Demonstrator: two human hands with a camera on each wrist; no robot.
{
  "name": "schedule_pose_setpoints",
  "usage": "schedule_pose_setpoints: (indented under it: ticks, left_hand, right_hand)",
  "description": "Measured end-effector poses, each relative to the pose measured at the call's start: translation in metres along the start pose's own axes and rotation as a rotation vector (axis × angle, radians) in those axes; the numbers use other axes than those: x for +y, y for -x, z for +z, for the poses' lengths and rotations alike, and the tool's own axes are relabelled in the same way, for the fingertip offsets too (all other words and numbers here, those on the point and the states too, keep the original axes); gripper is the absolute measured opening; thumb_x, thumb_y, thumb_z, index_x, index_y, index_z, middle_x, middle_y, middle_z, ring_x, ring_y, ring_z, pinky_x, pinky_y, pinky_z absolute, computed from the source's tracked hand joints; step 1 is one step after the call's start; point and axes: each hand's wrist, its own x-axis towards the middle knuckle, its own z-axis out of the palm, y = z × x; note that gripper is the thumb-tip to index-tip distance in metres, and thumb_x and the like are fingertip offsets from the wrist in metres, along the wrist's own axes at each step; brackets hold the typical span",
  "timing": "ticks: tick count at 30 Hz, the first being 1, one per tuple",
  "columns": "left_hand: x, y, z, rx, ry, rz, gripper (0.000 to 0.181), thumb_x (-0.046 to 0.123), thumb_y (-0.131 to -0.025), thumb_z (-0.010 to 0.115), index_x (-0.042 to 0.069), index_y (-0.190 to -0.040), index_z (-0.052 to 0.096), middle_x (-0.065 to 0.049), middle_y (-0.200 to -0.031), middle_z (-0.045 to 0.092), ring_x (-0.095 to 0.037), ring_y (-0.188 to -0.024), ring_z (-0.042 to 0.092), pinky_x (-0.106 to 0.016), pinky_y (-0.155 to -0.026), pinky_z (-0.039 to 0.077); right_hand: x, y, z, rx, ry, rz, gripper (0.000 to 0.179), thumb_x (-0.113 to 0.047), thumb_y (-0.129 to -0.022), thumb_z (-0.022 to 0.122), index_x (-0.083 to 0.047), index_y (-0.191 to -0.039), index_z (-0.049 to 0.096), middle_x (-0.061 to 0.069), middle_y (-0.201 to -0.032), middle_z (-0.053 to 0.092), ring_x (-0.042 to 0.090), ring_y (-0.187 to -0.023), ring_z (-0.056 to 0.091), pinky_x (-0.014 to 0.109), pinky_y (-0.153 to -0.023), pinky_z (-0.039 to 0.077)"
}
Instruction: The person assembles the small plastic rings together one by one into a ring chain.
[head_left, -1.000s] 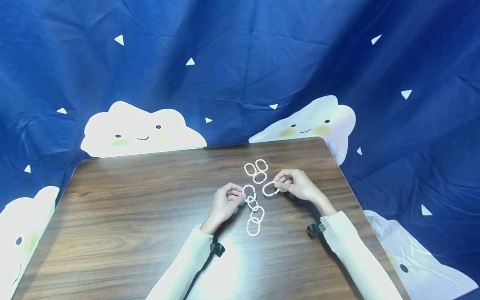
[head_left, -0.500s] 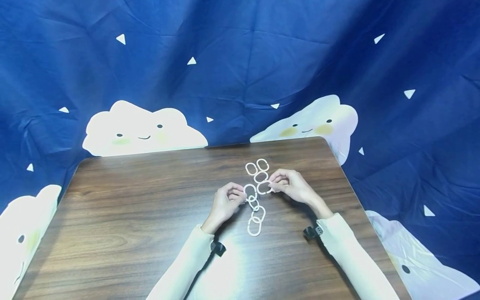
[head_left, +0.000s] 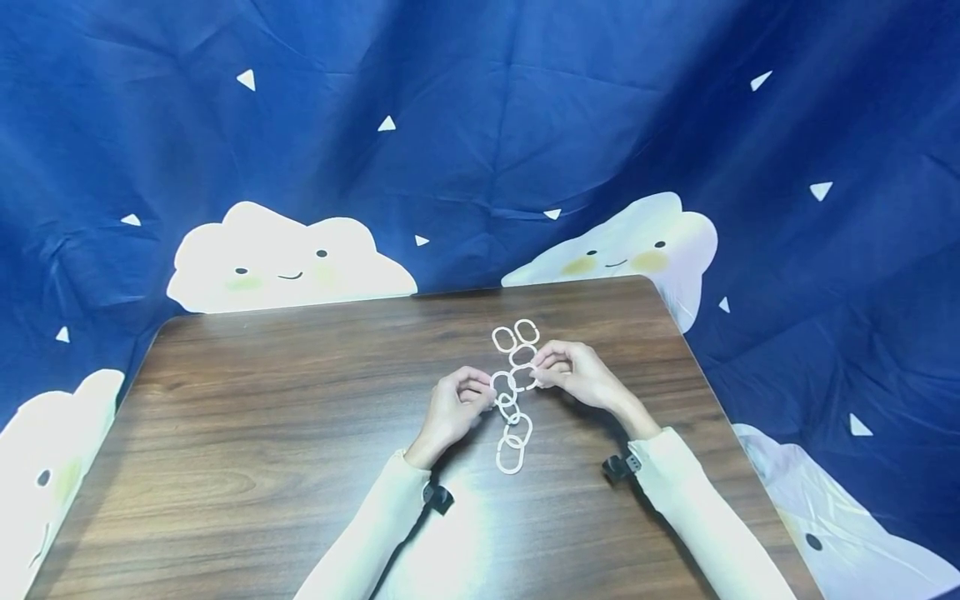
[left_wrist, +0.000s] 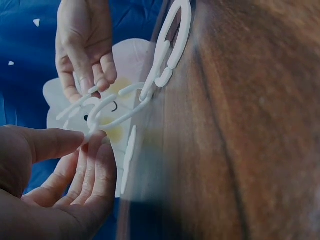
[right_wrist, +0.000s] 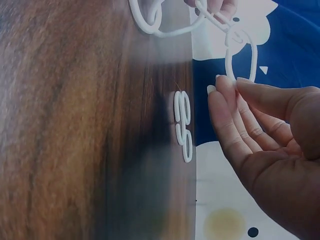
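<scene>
No words, brands or numbers can be read — neither on the curtain point(head_left: 457, 92) at twelve o'clock nor the table point(head_left: 300, 400) at six.

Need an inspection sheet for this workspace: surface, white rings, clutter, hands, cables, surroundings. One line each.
Surface: brown wood-grain tabletop, bright glare toward the near edge.
Job's things: chain of four white oval plastic-looking rings; single white oval ring overlapping its far end in view, hooked or not can't tell; three other white oval rings grouped farther back on the tabletop.
Clutter: nothing seen.
Grippers: bare left hand pinches the chain's far ring; bare right hand pinches the single ring. Black boxy devices at both cream cuffs.
Cables: nothing seen.
Surroundings: deep-blue fabric backdrop with white triangles and smiling white clouds.
</scene>
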Motion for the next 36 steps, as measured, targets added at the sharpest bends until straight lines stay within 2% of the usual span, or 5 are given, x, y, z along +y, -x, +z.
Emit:
schedule_pose_setpoints:
  ticks: [4, 12, 20, 28, 36]
  left_hand:
    - [0.001, 0.001, 0.001, 0.005, -0.004, 0.013, 0.017, 0.004, -0.089, 0.079, 0.002, -0.105, 0.073, -0.02, -0.093, 0.079, -0.041, -0.079, 0.077, -0.014, -0.058, 0.055]
    - [-0.001, 0.001, 0.001, -0.018, 0.018, 0.016, 0.018, 0.003, -0.089, 0.079, 0.001, -0.106, 0.073, -0.023, -0.095, 0.078, -0.044, -0.082, 0.076, -0.013, -0.059, 0.054]
    - [-0.001, 0.002, 0.001, -0.025, -0.02, 0.012, 0.016, 0.007, -0.09, 0.079, 0.004, -0.105, 0.074, -0.018, -0.093, 0.079, -0.037, -0.079, 0.077, -0.017, -0.058, 0.057]
    - [-0.002, 0.002, 0.002, -0.033, -0.026, 0.017, 0.015, 0.007, -0.091, 0.077, 0.004, -0.105, 0.074, -0.017, -0.094, 0.079, -0.031, -0.078, 0.078, -0.017, -0.062, 0.058]
    - [-0.004, 0.001, 0.0, -0.021, -0.023, 0.019, 0.017, 0.004, -0.09, 0.076, -0.001, -0.107, 0.074, -0.019, -0.094, 0.078, -0.018, -0.074, 0.076, -0.016, -0.063, 0.059]
  right_hand:
    - [-0.001, 0.0, 0.003, 0.002, 0.002, -0.014, 0.022, -0.003, -0.095, 0.073, 0.01, -0.11, 0.066, 0.032, -0.102, 0.072, 0.044, -0.09, 0.076, 0.033, -0.079, 0.067]
    - [-0.003, 0.0, 0.008, 0.004, 0.014, -0.011, 0.021, -0.002, -0.094, 0.074, 0.009, -0.111, 0.067, 0.024, -0.099, 0.074, 0.023, -0.083, 0.078, 0.029, -0.078, 0.066]
    - [-0.002, 0.0, 0.01, -0.01, -0.01, -0.02, 0.023, 0.0, -0.094, 0.073, 0.012, -0.112, 0.065, 0.023, -0.098, 0.074, 0.037, -0.088, 0.077, 0.033, -0.08, 0.067]
    - [-0.004, 0.001, 0.012, -0.015, 0.007, -0.028, 0.021, 0.001, -0.094, 0.072, 0.01, -0.111, 0.066, 0.02, -0.097, 0.074, 0.032, -0.087, 0.077, 0.036, -0.08, 0.067]
    - [-0.008, 0.002, 0.007, 0.013, 0.071, -0.028, 0.02, -0.005, -0.095, 0.074, 0.006, -0.111, 0.07, 0.017, -0.096, 0.076, 0.033, -0.087, 0.076, 0.026, -0.077, 0.064]
